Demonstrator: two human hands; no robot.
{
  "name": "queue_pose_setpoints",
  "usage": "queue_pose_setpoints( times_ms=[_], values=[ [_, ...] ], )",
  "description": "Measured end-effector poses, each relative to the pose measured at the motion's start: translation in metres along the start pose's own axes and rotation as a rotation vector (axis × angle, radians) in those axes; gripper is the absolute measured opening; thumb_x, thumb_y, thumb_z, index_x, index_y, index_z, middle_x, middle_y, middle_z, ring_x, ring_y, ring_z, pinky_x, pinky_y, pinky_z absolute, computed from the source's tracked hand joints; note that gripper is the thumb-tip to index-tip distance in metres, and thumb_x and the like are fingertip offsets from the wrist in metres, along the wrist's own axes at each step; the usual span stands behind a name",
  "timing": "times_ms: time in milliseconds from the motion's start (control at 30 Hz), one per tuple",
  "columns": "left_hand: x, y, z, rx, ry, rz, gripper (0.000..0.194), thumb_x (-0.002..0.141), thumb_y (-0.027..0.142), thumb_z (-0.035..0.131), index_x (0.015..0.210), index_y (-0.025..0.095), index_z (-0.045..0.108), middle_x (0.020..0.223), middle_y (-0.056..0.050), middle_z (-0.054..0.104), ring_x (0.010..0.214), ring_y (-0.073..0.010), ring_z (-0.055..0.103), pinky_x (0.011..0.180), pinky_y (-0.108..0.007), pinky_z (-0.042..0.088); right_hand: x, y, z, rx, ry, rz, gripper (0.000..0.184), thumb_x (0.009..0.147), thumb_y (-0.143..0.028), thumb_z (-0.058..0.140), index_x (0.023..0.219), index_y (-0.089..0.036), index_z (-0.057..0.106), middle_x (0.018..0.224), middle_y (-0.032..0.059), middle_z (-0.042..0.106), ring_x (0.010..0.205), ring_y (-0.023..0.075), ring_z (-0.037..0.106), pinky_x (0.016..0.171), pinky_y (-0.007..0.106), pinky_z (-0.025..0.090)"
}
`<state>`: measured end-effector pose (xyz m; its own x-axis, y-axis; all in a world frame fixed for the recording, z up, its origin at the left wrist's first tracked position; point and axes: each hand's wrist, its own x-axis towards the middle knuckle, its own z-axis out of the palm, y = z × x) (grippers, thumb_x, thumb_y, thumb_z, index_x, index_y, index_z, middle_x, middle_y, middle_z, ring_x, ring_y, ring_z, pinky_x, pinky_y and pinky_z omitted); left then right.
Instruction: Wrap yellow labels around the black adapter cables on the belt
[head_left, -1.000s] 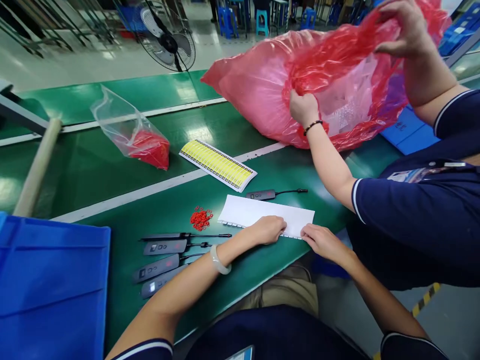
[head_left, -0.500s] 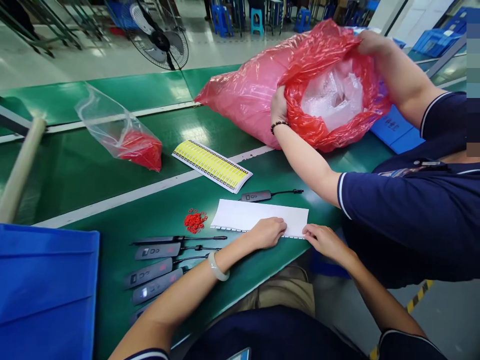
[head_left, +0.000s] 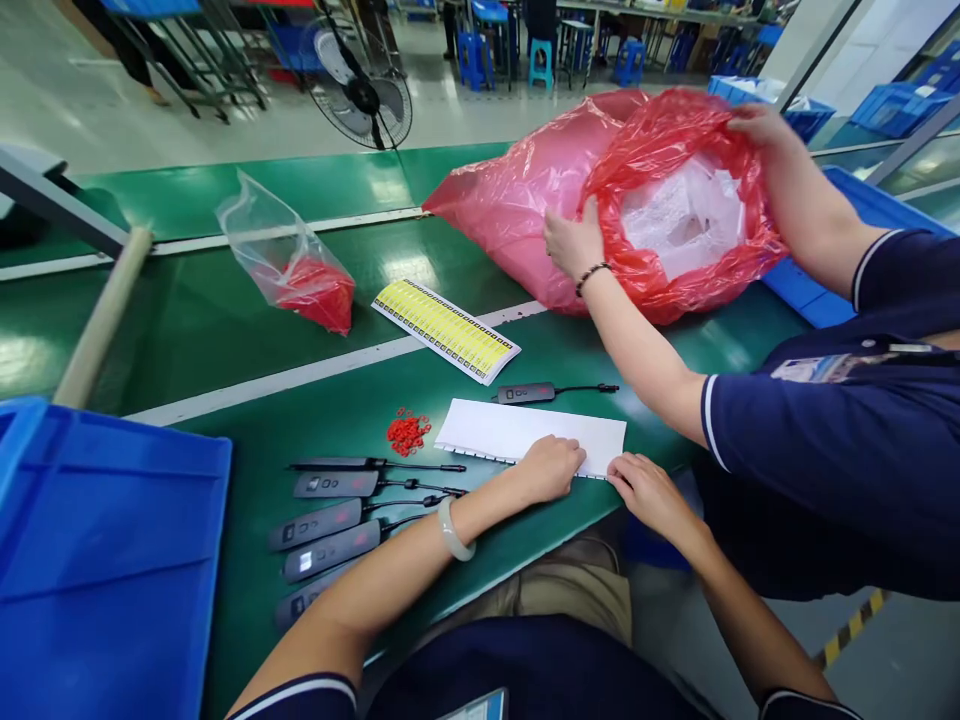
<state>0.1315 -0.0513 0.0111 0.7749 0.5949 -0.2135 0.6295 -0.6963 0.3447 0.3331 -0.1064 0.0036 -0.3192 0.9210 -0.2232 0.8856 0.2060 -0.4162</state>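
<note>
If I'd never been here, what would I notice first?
Probably the big red bag, open at the upper right, with a co-worker's hands at it. Nearer, the wearer's left hand rests on a white sheet, the right hand touching its right end. Red rings lie in a little pile left of the sheet.

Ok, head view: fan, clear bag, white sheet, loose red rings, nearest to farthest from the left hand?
1. White sheet: under left hand.
2. Loose red rings: left.
3. Clear bag: farther left, beyond.
4. Fan: past the table.
</note>
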Motion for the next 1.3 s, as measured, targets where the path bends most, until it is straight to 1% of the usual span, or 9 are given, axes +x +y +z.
queue_pose_setpoints(
  times_ms=[200,333,400,533,600,733,833,1067,1300],
  values=[
    [0.002,0.004,0.004,0.004,0.05,-0.007,0.015,0.081,0.012,0.055,0.091,0.011,0.066,0.092,-0.015,0.068,0.086,-0.0284,0.066,0.076,-0.039,0.05,0.009,0.003,-0.003,0.181,-0.022,-0.001,0.02,0.089,-0.012,0.044,0.073,-0.019,0.055,0.075,0.0046,0.056,0.072,0.0208,0.053,0.071,0.032,0.037],
    [-0.024,0.002,-0.026,0.004,0.176,-0.034,0.014,0.088,0.018,0.053,0.092,0.013,0.065,0.096,-0.014,0.068,0.096,-0.0282,0.064,0.084,-0.039,0.048,0.012,-0.003,-0.009,0.425,-0.091,-0.077,0.018,0.089,-0.025,0.05,0.072,-0.02,0.055,0.077,0.0028,0.058,0.072,0.0191,0.051,0.07,0.03,0.039],
    [-0.052,-0.004,-0.043,-0.037,0.423,-0.1,0.023,0.092,0.025,0.05,0.107,0.012,0.061,0.117,-0.018,0.062,0.116,-0.03,0.055,0.098,-0.044,0.042,0.014,-0.011,-0.009,0.588,-0.156,-0.113,0.022,0.09,-0.035,0.052,0.074,-0.019,0.055,0.09,0.0054,0.062,0.077,0.0188,0.054,0.07,0.029,0.041],
    [-0.112,-0.02,-0.041,-0.513,1.336,-0.458,0.032,0.088,0.032,0.061,0.118,0.02,0.055,0.124,-0.012,0.056,0.118,-0.0247,0.052,0.103,-0.042,0.04,0.021,-0.034,-0.003,0.931,-0.254,-0.109,0.036,0.088,-0.054,0.052,0.079,-0.019,0.054,0.085,0.005,0.061,0.072,0.0165,0.054,0.067,0.028,0.044],
    [-0.128,-0.022,-0.021,-0.958,1.498,-0.651,0.04,0.085,0.037,0.065,0.12,0.023,0.053,0.126,-0.01,0.055,0.115,-0.022,0.055,0.1,-0.038,0.044,0.027,-0.047,0.002,1.079,-0.275,-0.084,0.042,0.085,-0.061,0.053,0.08,-0.02,0.053,0.073,0.0016,0.056,0.063,0.0144,0.051,0.062,0.027,0.044],
    [-0.127,-0.009,0.016,-1.876,1.189,-0.689,0.047,0.077,0.045,0.073,0.112,0.018,0.059,0.122,-0.013,0.063,0.109,-0.0254,0.064,0.097,-0.039,0.05,0.035,-0.071,0.013,1.262,-0.313,-0.047,0.051,0.075,-0.069,0.06,0.078,-0.018,0.056,0.067,0.0009,0.053,0.056,0.0127,0.049,0.056,0.027,0.045],
    [-0.116,0.001,0.018,-2.193,0.969,-0.598,0.043,0.071,0.04,0.08,0.1,0.012,0.066,0.107,-0.015,0.072,0.102,-0.0289,0.069,0.092,-0.041,0.055,0.034,-0.082,0.014,1.283,-0.28,-0.026,0.047,0.075,-0.063,0.066,0.076,-0.017,0.059,0.068,0.0027,0.056,0.058,0.0142,0.052,0.055,0.027,0.047],
    [-0.115,-0.002,-0.002,-2.037,1.207,-0.611,0.041,0.062,0.027,0.087,0.097,0.014,0.07,0.096,-0.009,0.077,0.09,-0.0261,0.073,0.088,-0.039,0.058,0.012,-0.085,-0.001,1.121,0.174,-0.006,0.021,0.09,-0.041,0.062,0.099,-0.022,0.061,0.099,0.0046,0.062,0.09,0.0171,0.057,0.082,0.028,0.046],
    [-0.113,0.006,-0.008,-1.951,1.238,-0.604,0.044,0.061,0.032,0.088,0.098,0.016,0.07,0.1,-0.01,0.077,0.095,-0.0286,0.072,0.088,-0.042,0.058,0.014,-0.103,-0.002,0.755,0.237,-0.152,0.016,0.09,-0.021,0.057,0.107,-0.021,0.056,0.091,0.0036,0.062,0.08,0.0173,0.06,0.073,0.029,0.049]
  ],
)
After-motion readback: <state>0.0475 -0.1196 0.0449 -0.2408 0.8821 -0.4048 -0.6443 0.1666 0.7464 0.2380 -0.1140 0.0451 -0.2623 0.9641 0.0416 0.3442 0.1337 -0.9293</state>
